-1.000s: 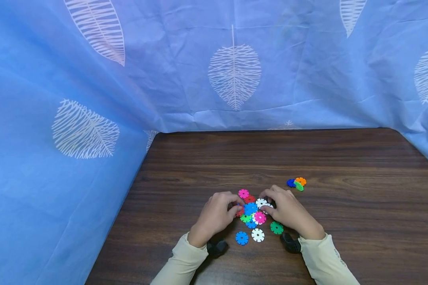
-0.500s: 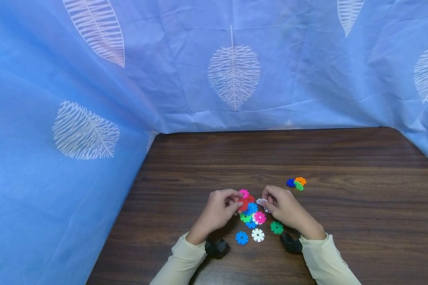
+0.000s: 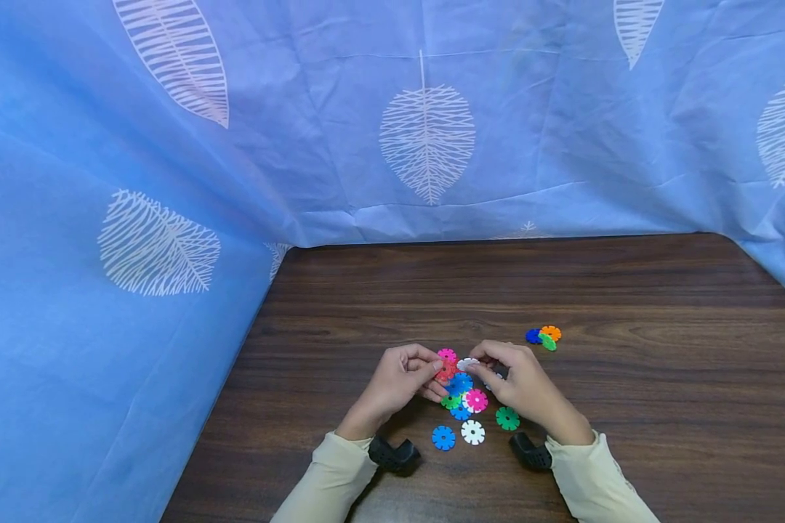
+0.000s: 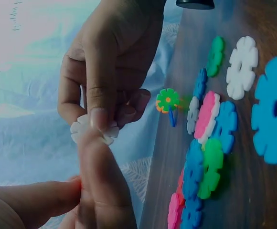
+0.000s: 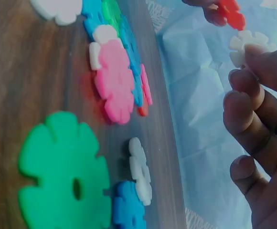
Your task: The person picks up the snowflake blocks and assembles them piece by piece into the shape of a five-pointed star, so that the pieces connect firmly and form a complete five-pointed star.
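My left hand (image 3: 395,381) pinches a red snowflake disc (image 3: 445,373) between thumb and fingers; the disc is also seen in the right wrist view (image 5: 234,16). Facing it, my right hand (image 3: 523,378) pinches a white snowflake disc (image 3: 467,364) by its edge, thumb against fingertip. Both discs are held above the table, close together; in the right wrist view a narrow gap seems to part them. In the left wrist view the white disc (image 4: 81,129) shows at my right fingertips, while the red one is mostly hidden behind my left fingers.
Below the hands several discs overlap, among them a blue one (image 3: 461,383) and a pink one (image 3: 476,399). Nearer lie a blue disc (image 3: 443,437), a white disc (image 3: 473,432) and a green disc (image 3: 507,418). Farther right sits a group with an orange disc (image 3: 551,333).
My left hand has picked up the red disc from the pile and turned it upright. My right hand has lifted the white disc and brought it leftward to the red one.
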